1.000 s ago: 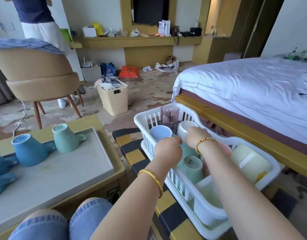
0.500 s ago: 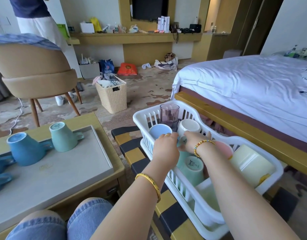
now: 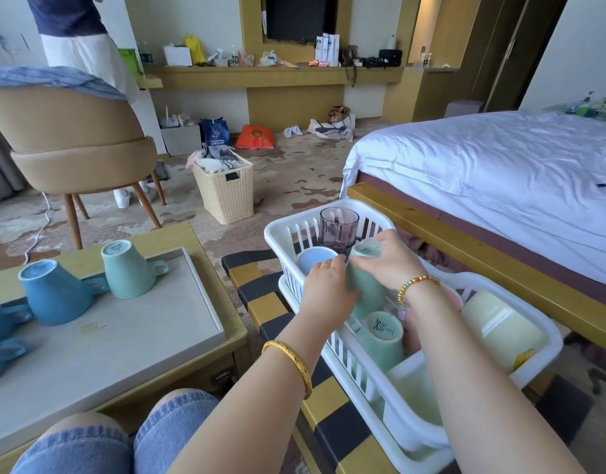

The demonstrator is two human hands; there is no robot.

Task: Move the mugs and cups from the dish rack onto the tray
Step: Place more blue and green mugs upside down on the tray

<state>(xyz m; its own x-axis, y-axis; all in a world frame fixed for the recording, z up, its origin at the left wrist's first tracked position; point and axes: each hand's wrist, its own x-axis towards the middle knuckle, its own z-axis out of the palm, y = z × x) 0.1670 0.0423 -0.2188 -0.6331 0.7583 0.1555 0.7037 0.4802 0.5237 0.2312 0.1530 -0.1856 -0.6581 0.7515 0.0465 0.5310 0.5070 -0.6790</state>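
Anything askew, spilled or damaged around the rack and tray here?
Nothing spilled or broken. Both hands, left and right, hold a green cup over the dish rack; mugs sit upside down on the tray.

- A pale green mug [image 3: 365,289] is held upside down between both hands, its base uppermost, above the white dish rack [image 3: 547,340].
- Just left of the grip, a light blue cup [image 3: 313,260] is seen in the rack's far end.
- Just behind the grip, a purple glass tumbler [image 3: 339,227] stands upright.
- Just below the grip, a second green mug [image 3: 383,336] lies inverted, its printed base showing.
- To the right, a pale yellow cup [image 3: 496,326] lies tilted on its side.
- Well to the left, a grey tray [image 3: 124,340] carries an inverted green mug [image 3: 127,270] and an inverted blue mug [image 3: 52,292].
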